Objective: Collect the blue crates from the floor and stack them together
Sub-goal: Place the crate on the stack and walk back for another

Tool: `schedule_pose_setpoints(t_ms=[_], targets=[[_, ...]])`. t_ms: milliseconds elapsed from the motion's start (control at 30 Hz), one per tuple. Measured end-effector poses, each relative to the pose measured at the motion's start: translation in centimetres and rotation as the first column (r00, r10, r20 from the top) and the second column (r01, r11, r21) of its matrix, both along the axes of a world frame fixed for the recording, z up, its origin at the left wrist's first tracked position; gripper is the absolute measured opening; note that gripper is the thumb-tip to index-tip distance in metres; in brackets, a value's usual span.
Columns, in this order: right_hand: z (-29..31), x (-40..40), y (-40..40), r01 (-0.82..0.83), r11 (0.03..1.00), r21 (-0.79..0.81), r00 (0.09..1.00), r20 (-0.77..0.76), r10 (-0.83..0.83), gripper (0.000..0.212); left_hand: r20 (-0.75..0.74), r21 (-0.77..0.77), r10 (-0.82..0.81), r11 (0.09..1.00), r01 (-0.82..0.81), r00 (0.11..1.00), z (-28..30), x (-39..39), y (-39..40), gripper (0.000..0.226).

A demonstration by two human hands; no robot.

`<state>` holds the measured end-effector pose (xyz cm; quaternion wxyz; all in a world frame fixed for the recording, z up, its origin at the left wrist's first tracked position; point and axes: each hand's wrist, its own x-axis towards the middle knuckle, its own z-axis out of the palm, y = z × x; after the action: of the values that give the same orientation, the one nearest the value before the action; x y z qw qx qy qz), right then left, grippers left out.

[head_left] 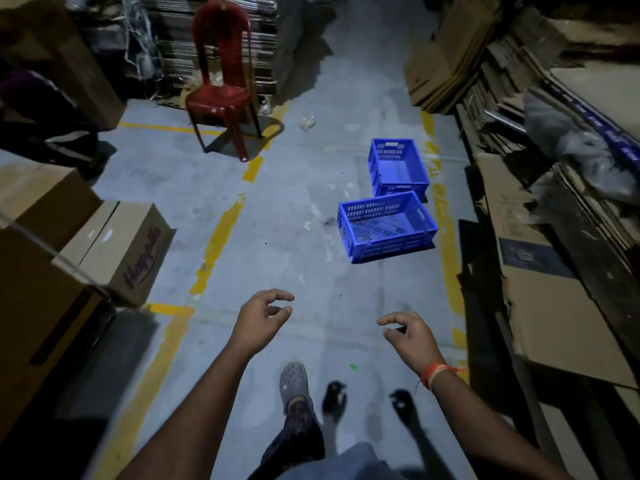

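Head view looks down a narrow warehouse aisle, and I have both arms stretched out low in front of me. My left hand (262, 315) hangs over the grey floor (277, 220) with its fingers loosely curled and apart, holding nothing. My right hand (407, 336) mirrors it a little to the side, fingers also relaxed and empty; an orange thread band (437, 373) sits on that wrist.

Ahead and to the right, well apart from both hands, I see two blue crates on the floor. The nearer blue crate (388, 227) sits with its open top up, slotted walls and a perforated base showing, and it looks slightly tilted toward me. The farther blue crate (399, 167) stands just behind it, open side up, its near end touching or almost touching the nearer one; I cannot tell which. Both lie just beside a worn yellow floor line (446, 237) along the right edge of the aisle.

A red plastic chair (221, 81) stands upright farther back on the left. Cardboard boxes (114, 247) are piled along the left, and flattened cardboard sheets (554, 271) are stacked along the right. Below my hands, a foot in a grey clog (294, 381) rests on the floor.
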<state>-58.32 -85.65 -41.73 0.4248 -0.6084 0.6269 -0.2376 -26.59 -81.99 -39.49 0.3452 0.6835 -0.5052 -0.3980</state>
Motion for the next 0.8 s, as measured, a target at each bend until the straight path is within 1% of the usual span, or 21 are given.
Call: schedule_pose_setpoints(t_ms=[133,233,467,600,667,800], targets=[[0.2,1.6,-8.1,0.086,0.996,0.011,0.996,-0.034,-0.085,0.027,0.000,0.012,-0.041,0.999,0.041,0.999,0.9,3.0,-10.3,0.016],[1.1,2.6,-14.5,0.158,0.987,-0.015,0.987,-0.020,-0.158,0.029,0.006,-0.015,-0.079,0.997,0.079,0.997,2.4,4.8,-19.0,0.016],[-0.2,4.6,-26.7,0.301,0.953,0.032,0.954,-0.017,-0.300,0.029,0.017,-0.028,-0.236,0.971,0.236,0.972,3.7,6.1,-36.5,0.018],[-1.9,5.9,-36.0,0.337,0.940,0.045,0.941,-0.006,-0.337,0.026,0.030,-0.017,-0.278,0.960,0.279,0.960,2.4,7.1,-47.4,0.018],[-2.7,6.2,-41.8,0.329,0.943,0.043,0.944,0.009,-0.330,0.024,0.043,-0.015,-0.299,0.954,0.300,0.953,2.1,7.6,-53.2,0.019],[-3.5,6.8,-52.6,0.359,0.931,0.067,0.932,0.019,-0.361,0.022,0.061,0.040,-0.338,0.941,0.336,0.939,2.4,9.0,-63.4,0.019]])
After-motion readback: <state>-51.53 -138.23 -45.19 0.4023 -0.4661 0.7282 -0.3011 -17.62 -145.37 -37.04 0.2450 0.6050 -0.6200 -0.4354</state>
